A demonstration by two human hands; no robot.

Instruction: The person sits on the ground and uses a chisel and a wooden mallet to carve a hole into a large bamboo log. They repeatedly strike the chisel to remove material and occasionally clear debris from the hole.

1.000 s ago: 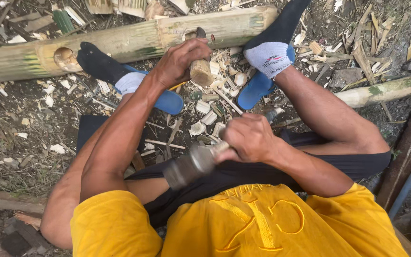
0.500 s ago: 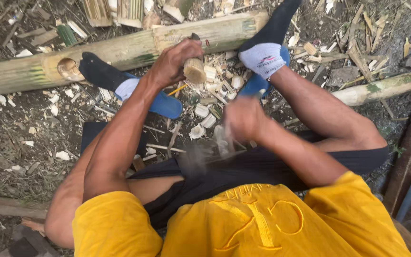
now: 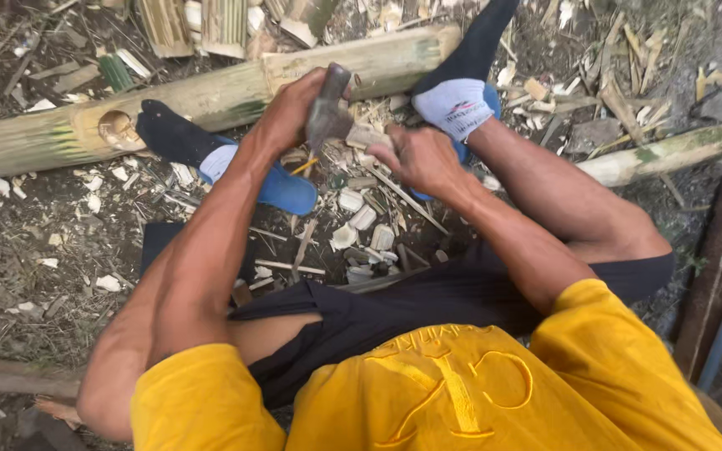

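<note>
My left hand [image 3: 287,110] is closed around a short upright wooden piece against the long bamboo pole [image 3: 211,96]; the hammer hides most of that piece. In my right hand [image 3: 422,159] is the wooden handle of a hammer [image 3: 329,104]. Its grey head rests on top of what the left hand holds. A thin yellow bit [image 3: 302,167] sticks out just below the left hand. My feet, in dark socks and blue sandals [image 3: 282,188], are braced against the pole on either side of the hands.
Pale wood chips [image 3: 353,213] and splinters litter the dirt between my legs. A second, thinner bamboo pole [image 3: 662,154] lies at the right. Split bamboo slats [image 3: 211,21] lie beyond the main pole. A rusty post [image 3: 720,267] stands at the right edge.
My right hand swung the hammer from near my lap forward and down onto the piece in my left hand. The left hand stayed put at the pole.
</note>
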